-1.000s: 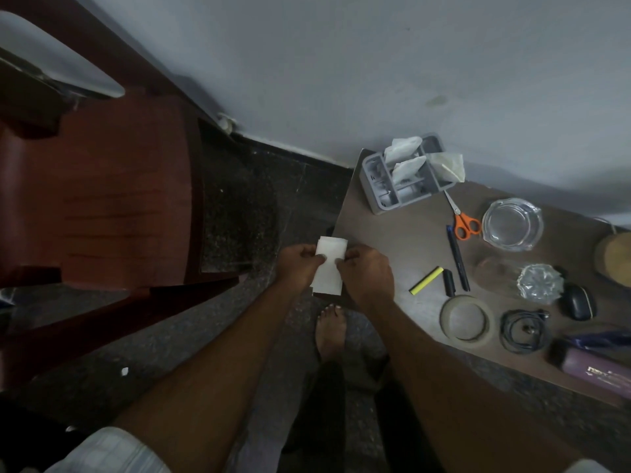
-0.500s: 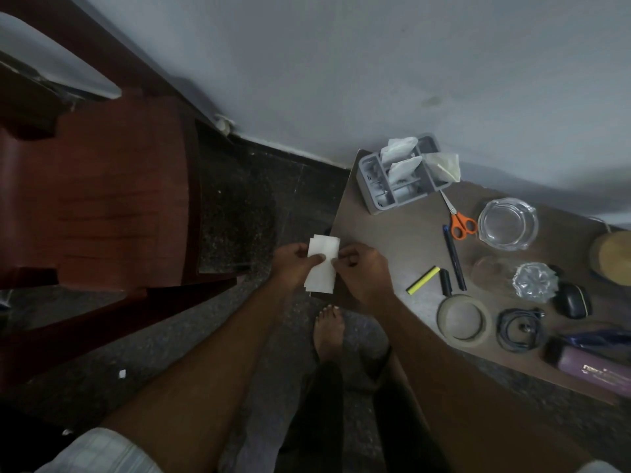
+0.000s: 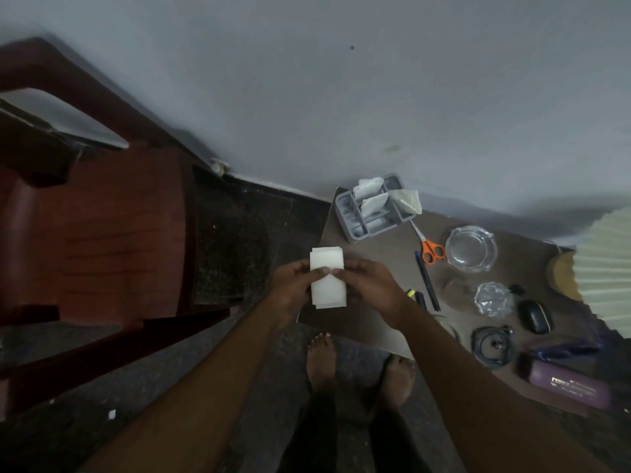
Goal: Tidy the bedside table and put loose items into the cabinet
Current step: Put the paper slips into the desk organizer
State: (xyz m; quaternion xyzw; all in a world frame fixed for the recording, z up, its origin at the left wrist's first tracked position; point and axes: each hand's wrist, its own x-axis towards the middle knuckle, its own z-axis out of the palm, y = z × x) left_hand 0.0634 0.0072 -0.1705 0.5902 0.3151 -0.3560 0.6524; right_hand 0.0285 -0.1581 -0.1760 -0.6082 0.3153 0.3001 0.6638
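A white folded tissue (image 3: 327,291) is held between both hands over the left edge of the brown bedside table (image 3: 382,254). My left hand (image 3: 292,285) pinches its left side and my right hand (image 3: 370,290) pinches its right side, thumbs meeting on its front. On the table lie a grey organiser (image 3: 370,213) stuffed with white tissues, orange-handled scissors (image 3: 431,249), a dark pen (image 3: 426,281), a yellow highlighter (image 3: 410,292), a glass ashtray (image 3: 471,248), a crumpled clear wrapper (image 3: 493,298), a black mouse (image 3: 534,315), a coiled cable (image 3: 491,344) and a purple case (image 3: 568,387).
A red-brown wooden chair (image 3: 102,240) stands at the left, close to the table. A grey wall runs behind. A pleated lampshade (image 3: 604,271) and a round wooden piece (image 3: 563,274) occupy the right edge. My bare feet (image 3: 321,363) stand on dark speckled floor.
The view has tilted up, showing more wall. Both hands have shifted grip so the tissue now stands upright and squared between them, thumbs on its front.
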